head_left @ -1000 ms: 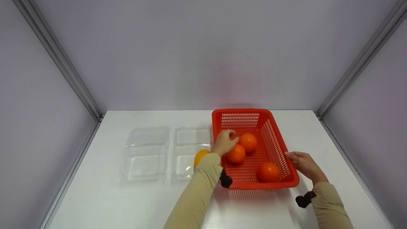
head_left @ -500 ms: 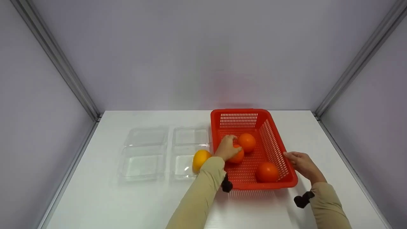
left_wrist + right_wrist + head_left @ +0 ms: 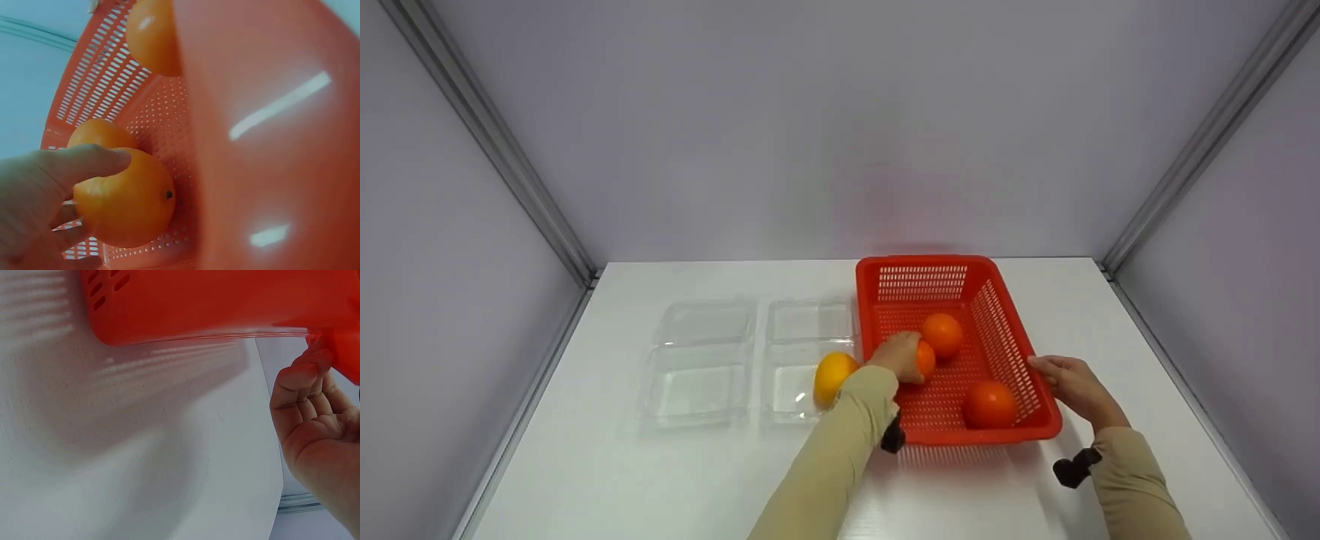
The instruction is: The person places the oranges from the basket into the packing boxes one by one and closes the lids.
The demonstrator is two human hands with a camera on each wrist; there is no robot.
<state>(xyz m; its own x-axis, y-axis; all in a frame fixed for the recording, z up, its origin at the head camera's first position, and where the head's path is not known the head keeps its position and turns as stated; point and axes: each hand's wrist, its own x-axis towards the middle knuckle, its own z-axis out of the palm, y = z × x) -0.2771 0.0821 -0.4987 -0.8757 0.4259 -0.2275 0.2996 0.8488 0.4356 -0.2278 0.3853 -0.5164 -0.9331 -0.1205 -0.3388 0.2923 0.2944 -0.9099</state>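
My left hand is inside the red plastic basket, curled round an orange. In the left wrist view the thumb lies over the top of that orange and the fingers are on its far side. A second orange sits right behind it, and a third orange lies in the basket's near right corner. My right hand pinches the basket's right rim between thumb and fingers; the right wrist view shows the fingers bent under the rim.
Left of the basket, two clear plastic clamshell boxes stand with lids folded back: a left box and a right box. A yellow-orange round fruit is in the right box. Pale walls enclose the white table.
My left hand has come down and toward me, from above the oranges onto the nearer one, and closed round it. The right hand has stayed at the basket rim.
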